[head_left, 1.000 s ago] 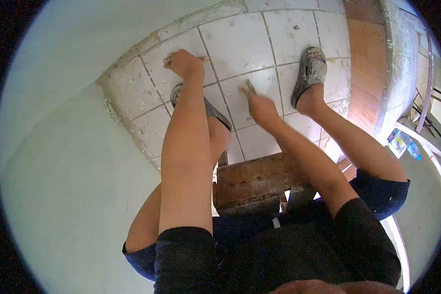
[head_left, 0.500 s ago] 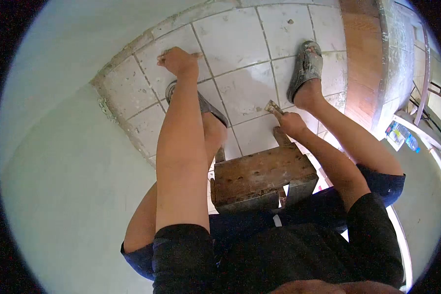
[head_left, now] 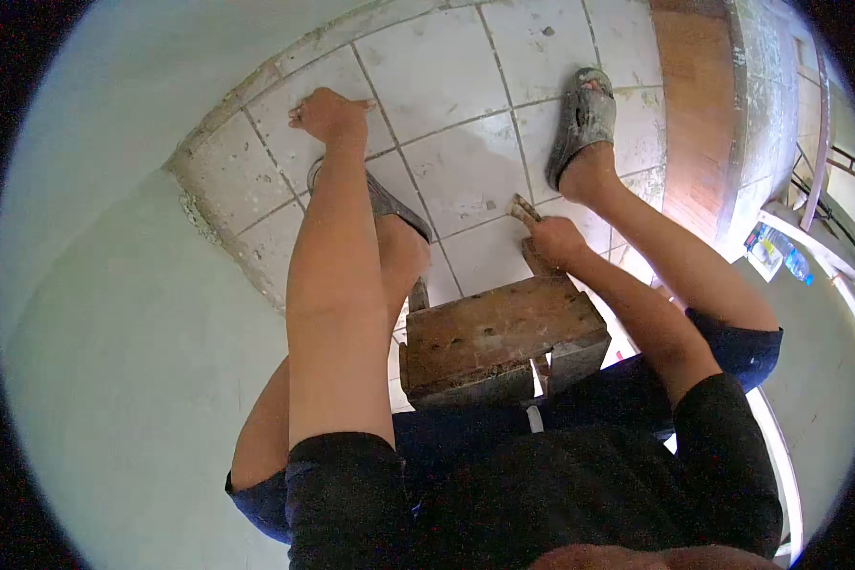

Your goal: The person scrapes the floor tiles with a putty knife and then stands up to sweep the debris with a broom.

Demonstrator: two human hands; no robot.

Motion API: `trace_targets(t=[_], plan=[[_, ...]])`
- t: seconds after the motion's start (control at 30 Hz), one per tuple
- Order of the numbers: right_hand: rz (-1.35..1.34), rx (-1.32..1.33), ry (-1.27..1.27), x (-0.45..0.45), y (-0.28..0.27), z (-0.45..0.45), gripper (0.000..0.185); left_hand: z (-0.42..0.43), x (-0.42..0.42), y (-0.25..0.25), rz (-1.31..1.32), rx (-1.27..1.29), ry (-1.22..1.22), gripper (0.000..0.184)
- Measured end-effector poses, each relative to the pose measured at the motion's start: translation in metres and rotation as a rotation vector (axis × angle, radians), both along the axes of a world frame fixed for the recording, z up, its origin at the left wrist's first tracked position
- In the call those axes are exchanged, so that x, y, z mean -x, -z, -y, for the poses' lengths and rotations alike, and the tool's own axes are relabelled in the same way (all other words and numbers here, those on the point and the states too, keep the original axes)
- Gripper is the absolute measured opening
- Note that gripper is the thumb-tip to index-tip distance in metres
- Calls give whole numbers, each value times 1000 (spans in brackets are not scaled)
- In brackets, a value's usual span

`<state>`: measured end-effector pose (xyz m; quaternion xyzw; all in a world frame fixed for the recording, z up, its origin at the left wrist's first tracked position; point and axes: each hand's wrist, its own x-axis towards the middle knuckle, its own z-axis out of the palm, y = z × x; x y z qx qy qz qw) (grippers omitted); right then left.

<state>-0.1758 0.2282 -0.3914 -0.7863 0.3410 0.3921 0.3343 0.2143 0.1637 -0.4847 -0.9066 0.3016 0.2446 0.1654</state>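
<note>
My left hand (head_left: 332, 116) is low over the white floor tiles at the left, beside my left sandal (head_left: 389, 201). Its thumb sticks out to the right, apart from the whitish fingertips on the other side. The palm is hidden; I see nothing held. My right hand (head_left: 559, 241) is closed around a short, dirty tan-brown tool (head_left: 524, 210) with a flat end. Whether that is a scraper or a brush I cannot tell. It points up and left over a tile, just beyond the wooden stool (head_left: 503, 332) between my legs.
A pale green wall (head_left: 123, 361) rises on the left, with a rough, plaster-crusted edge where it meets the floor. My right foot wears a dusty sandal (head_left: 580, 123). A wood-look strip (head_left: 692, 114) borders the tiles. Farther right lies a plastic bottle (head_left: 798, 266).
The whole view has shifted slightly left. The tool in my right hand has turned a little and looks shorter. My left hand stays near the same tile.
</note>
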Motion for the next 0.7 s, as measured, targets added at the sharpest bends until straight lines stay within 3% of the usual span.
trace_targets(t=[0.07,0.13,0.33,0.43,0.57,0.7], plan=[[19,-10,-43,-12,13,-1,30,-2,2,4,11,10,11,108],[210,-36,-318,-33,35,-1,33,-6,2,4,37,32,12,106],[128,10,-367,-4,21,11,18,-1,3,3,46,-4,32,105],[110,-58,-474,-10,35,0,21,-3,0,16,40,5,7,104],[223,22,-372,-22,24,-15,21,-5,-3,18,77,39,18,104],[71,7,-239,24,40,-11,22,-5,0,11,39,70,4,105]])
